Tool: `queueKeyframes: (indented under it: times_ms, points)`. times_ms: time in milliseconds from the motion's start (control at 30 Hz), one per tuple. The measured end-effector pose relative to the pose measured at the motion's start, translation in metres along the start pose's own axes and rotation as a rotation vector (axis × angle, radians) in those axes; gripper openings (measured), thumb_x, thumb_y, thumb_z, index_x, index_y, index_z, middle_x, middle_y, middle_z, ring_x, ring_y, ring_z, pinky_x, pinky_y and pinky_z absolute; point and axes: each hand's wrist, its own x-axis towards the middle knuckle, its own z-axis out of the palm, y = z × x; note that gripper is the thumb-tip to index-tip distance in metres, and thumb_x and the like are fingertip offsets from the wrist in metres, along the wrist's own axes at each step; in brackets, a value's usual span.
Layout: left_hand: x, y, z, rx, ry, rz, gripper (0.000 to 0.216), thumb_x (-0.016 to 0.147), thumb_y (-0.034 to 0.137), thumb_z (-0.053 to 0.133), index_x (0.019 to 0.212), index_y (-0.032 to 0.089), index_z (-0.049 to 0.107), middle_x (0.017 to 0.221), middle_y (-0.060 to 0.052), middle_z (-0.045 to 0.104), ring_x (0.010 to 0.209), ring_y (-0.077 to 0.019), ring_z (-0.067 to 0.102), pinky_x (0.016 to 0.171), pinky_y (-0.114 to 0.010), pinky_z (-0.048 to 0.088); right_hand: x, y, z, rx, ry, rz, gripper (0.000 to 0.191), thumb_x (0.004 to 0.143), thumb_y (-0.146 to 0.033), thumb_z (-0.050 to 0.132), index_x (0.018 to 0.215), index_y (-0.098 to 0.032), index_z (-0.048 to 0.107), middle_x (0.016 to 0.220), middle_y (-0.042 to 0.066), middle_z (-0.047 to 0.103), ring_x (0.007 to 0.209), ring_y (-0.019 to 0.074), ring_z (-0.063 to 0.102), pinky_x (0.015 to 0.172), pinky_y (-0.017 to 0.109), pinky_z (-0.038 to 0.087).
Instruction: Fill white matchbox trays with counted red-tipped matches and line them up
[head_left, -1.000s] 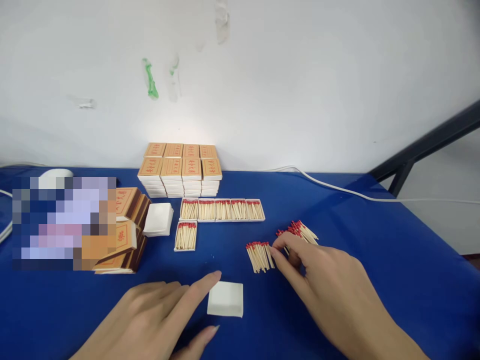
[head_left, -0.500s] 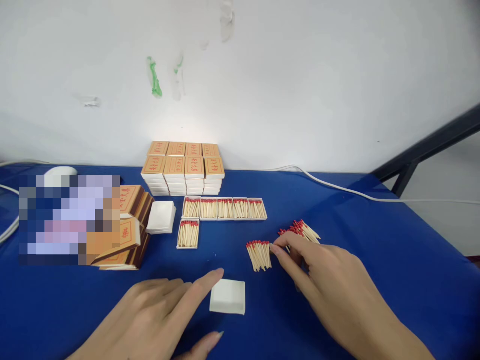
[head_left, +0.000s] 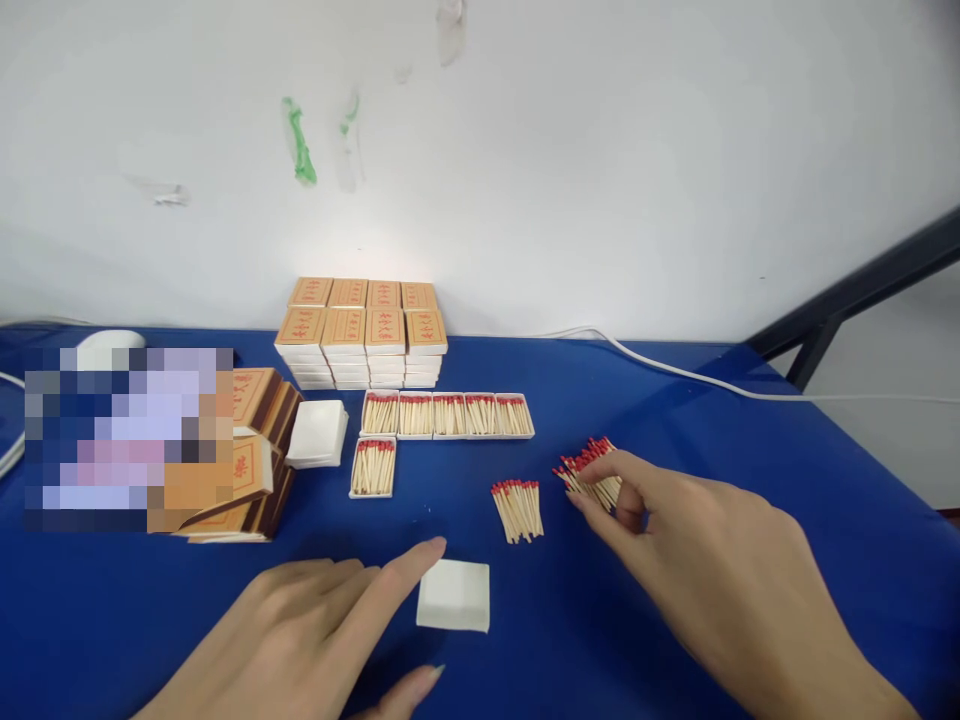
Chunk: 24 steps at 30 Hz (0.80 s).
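Observation:
My left hand (head_left: 315,630) rests open on the table, forefinger and thumb spread. Its forefinger tip is at the upper left corner of a white inner matchbox tray (head_left: 453,596), which has no matches in it. My right hand (head_left: 697,560) is at a loose heap of red-headed matches (head_left: 604,490), its thumb and forefinger curled round a few of them at the heap's left side. The other right fingers are partly hidden. Between the hands lies a smaller fanned group of matches (head_left: 517,512), heads pointing away from me.
Several match-filled trays (head_left: 450,416) stand in a row, with one more filled tray (head_left: 373,468) in front. Left of them are stacked white trays (head_left: 316,434) and matchbox sleeves (head_left: 259,475). Closed matchboxes (head_left: 386,330) are stacked by the wall. A white cable (head_left: 675,371) crosses the back.
My right hand has moved right, from the edge of the small group of matches to the loose heap. My left hand stays at the white tray. The view has shifted slightly.

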Motion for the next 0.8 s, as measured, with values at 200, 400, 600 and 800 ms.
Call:
queueKeyframes:
  times_ms: [200, 400, 600, 800]
  points:
    - [0.0017, -0.0009, 0.0000, 0.010, 0.005, 0.004, 0.047, 0.125, 0.054, 0.041, 0.147, 0.022, 0.068, 0.091, 0.002, 0.088, 0.072, -0.0177, 0.088, 0.063, -0.028, 0.070, 0.0005, 0.0007, 0.0004, 0.053, -0.023, -0.032, 0.030, 0.105, -0.043, 0.060, 0.085, -0.032, 0.079, 0.068, -0.001, 0.077, 0.050, 0.0209, 0.065, 0.048, 0.030, 0.029]
    - [0.0048, -0.0007, -0.0011, 0.014, -0.011, 0.010, 0.047, 0.126, 0.052, 0.039, 0.148, 0.021, 0.065, 0.091, 0.002, 0.088, 0.071, -0.0183, 0.088, 0.061, -0.030, 0.071, 0.0018, 0.0032, 0.0013, 0.070, -0.052, -0.033, 0.028, 0.104, -0.043, 0.062, 0.085, -0.033, 0.079, 0.068, -0.002, 0.078, 0.051, 0.0235, 0.069, 0.048, 0.032, 0.033]
    - [0.0031, 0.0001, -0.0003, -0.010, -0.006, 0.007, 0.047, 0.125, 0.053, 0.041, 0.147, 0.021, 0.067, 0.090, 0.002, 0.087, 0.070, -0.0180, 0.087, 0.060, -0.030, 0.070, 0.0018, 0.0043, 0.0019, 0.096, -0.099, -0.018, 0.026, 0.103, -0.044, 0.063, 0.084, -0.033, 0.078, 0.067, -0.002, 0.077, 0.051, 0.0236, 0.069, 0.047, 0.033, 0.034]
    - [0.0027, -0.0008, 0.0002, -0.007, 0.002, -0.003, 0.047, 0.125, 0.053, 0.042, 0.148, 0.022, 0.068, 0.090, 0.002, 0.087, 0.071, -0.0183, 0.087, 0.061, -0.030, 0.070, 0.0037, 0.0024, -0.0004, 0.141, -0.132, 0.015, 0.028, 0.104, -0.049, 0.063, 0.086, -0.033, 0.077, 0.066, -0.004, 0.076, 0.051, 0.0228, 0.069, 0.049, 0.032, 0.034]
